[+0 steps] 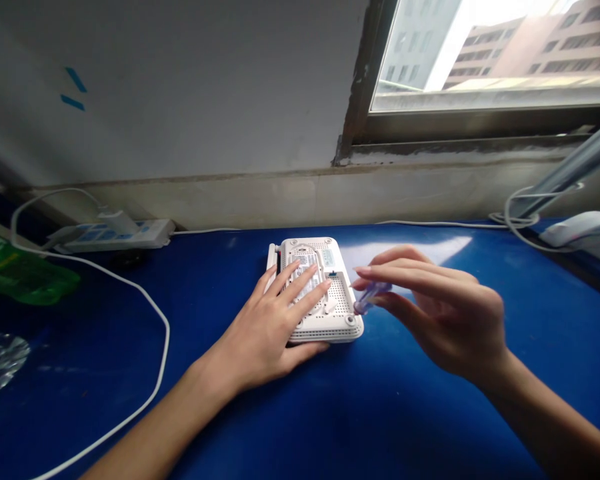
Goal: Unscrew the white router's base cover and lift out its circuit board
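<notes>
A white router [341, 287] lies underside up on the blue table, with vent holes, printed labels and round recesses at its corners. What looks like a folded antenna runs along its left side. My left hand [270, 323] rests flat across the router's left part, fingers spread and thumb by the front edge, covering some of the label. Between thumb and fingertips, my right hand [440, 303] pinches a small translucent purple screwdriver [373, 297]. The screwdriver is tilted, its lower end close to the router's front right corner recess; whether they touch I cannot tell.
A white power strip [115, 235] with a plugged-in charger stands by the wall. Its white cable [166, 333] curves over the table's left side. A green bottle [25, 270] and crumpled clear plastic [0, 360] lie at left. A metal pole [565, 173] rises at right, near a white object [587, 230].
</notes>
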Motion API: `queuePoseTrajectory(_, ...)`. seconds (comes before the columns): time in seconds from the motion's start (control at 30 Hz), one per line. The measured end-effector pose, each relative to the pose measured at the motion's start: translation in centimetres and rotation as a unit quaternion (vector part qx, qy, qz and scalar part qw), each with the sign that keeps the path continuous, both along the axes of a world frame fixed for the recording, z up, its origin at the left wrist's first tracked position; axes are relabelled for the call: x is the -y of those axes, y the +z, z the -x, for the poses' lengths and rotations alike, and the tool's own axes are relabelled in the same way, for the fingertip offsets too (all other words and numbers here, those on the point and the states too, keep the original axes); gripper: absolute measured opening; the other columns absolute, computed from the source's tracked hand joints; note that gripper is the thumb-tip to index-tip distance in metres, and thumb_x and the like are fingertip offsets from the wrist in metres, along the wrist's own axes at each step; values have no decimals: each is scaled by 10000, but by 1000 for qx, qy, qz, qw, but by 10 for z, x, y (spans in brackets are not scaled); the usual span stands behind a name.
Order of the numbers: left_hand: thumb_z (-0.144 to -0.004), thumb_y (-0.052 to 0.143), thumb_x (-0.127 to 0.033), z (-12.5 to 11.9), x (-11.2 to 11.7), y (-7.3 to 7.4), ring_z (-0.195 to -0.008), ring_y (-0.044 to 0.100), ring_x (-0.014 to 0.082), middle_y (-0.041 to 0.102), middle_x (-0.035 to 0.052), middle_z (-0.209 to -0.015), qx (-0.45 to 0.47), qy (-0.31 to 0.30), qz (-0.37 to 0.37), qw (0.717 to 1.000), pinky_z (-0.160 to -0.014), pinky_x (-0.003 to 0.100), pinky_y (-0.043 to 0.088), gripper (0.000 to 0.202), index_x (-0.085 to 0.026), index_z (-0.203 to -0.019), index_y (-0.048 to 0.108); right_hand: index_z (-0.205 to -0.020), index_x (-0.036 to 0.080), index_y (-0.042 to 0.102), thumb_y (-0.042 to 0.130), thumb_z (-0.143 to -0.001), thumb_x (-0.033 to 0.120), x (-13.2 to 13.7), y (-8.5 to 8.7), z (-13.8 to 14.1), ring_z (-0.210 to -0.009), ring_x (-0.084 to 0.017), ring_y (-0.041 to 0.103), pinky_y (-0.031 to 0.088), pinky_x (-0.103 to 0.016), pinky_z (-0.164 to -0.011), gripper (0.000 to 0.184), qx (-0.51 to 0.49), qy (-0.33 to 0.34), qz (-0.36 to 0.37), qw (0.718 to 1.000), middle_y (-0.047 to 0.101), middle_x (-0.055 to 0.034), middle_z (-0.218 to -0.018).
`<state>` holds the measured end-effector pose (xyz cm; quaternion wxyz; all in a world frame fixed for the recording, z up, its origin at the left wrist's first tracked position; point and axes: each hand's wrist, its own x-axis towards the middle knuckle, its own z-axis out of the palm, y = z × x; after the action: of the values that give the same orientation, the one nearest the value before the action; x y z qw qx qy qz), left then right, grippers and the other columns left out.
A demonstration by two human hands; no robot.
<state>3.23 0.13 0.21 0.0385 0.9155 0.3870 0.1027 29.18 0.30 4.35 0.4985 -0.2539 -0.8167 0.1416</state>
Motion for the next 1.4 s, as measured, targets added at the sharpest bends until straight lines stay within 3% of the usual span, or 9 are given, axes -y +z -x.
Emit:
queuePoseTrajectory(0.17, -979, 697, -527, 0, 1, 1, -1639, 221, 377, 236, 74, -1781, 8, -1, 2, 1000, -1301, 653, 260, 852, -290, -1694, 296, -1188, 301, 810, 824, -878, 135, 2, -3, 0, -788, -202, 601, 521, -375, -697, 352, 2, -33, -7, 999, 641, -15, -803)
queuePoseTrajectory(0.37, -987, 685, -534, 1, 1, 0, -1640, 217, 371, 254, 78, -1778, 11, -4, -7, 1000, -1304, 636, 261, 831, -281, -1686, 315, -1527, 259, 579, 547, -1011, 24, 4, -2, 5, -1260, -234, 633, 535, -424, -1032, 568, 42, 44, 30, 998, 736, -92, -1330)
queuePoseTrajectory(0.5, -993, 670, -551, 1, 1, 0, -1645, 201, 367, 225, 66, -1785, 3, -3, -3, 1000, -1301, 644, 263, 842, -289, -1695, 287, -1355, 230, 709, 713, -919, -1, 5, -1, 7, -1014, -212, 691, 574, -383, -875, 494, 18, 28, -15, 999, 794, -60, -1075)
queuePoseTrajectory(0.63, -992, 672, -551, 0, 1, 0, -1644, 203, 368, 209, 61, -1788, -1, -1, 1, 1000, -1304, 643, 258, 849, -290, -1698, 280, -1200, 235, 786, 830, -863, 87, 5, -4, 5, -807, -202, 618, 516, -358, -671, 371, 17, -49, -31, 998, 689, -37, -848)
queuePoseTrajectory(0.87, -991, 676, -547, 0, 0, 0, -1644, 206, 368, 233, 69, -1782, 3, -2, -4, 1000, -1306, 639, 254, 834, -284, -1690, 305, -1491, 280, 611, 547, -998, -3, 2, -2, 5, -1227, -253, 666, 563, -446, -995, 572, 40, 25, 14, 999, 750, -93, -1303)
queuePoseTrajectory(1.03, -990, 670, -558, 1, 0, 0, -1641, 211, 379, 215, 64, -1786, 6, -3, 3, 1000, -1303, 647, 254, 844, -293, -1695, 290, -1232, 258, 781, 762, -902, 60, 4, 3, 6, -817, -214, 671, 570, -363, -687, 386, 33, -21, -30, 999, 739, -50, -881)
queuePoseTrajectory(1.13, -988, 676, -550, 1, 0, 0, -1641, 210, 375, 217, 58, -1786, 5, -2, 5, 1000, -1301, 650, 257, 854, -302, -1699, 275, -1153, 267, 815, 829, -873, 135, 5, 1, 4, -741, -196, 629, 529, -337, -611, 310, 35, -63, -27, 997, 660, -35, -814)
queuePoseTrajectory(1.3, -993, 668, -556, 1, 1, -1, -1645, 202, 367, 222, 58, -1786, 4, -1, -3, 1000, -1307, 640, 252, 836, -297, -1693, 291, -1477, 261, 637, 568, -1014, 62, 5, -1, 2, -1235, -269, 680, 579, -443, -1000, 509, 53, 13, 17, 998, 728, -125, -1318)
queuePoseTrajectory(1.4, -988, 675, -553, 1, 1, -1, -1643, 208, 371, 236, 60, -1782, 7, 0, 0, 1000, -1306, 644, 252, 836, -300, -1690, 298, -1469, 290, 638, 587, -987, 17, 6, 1, 3, -1193, -259, 718, 603, -431, -975, 556, 44, 26, 25, 998, 767, -92, -1299)
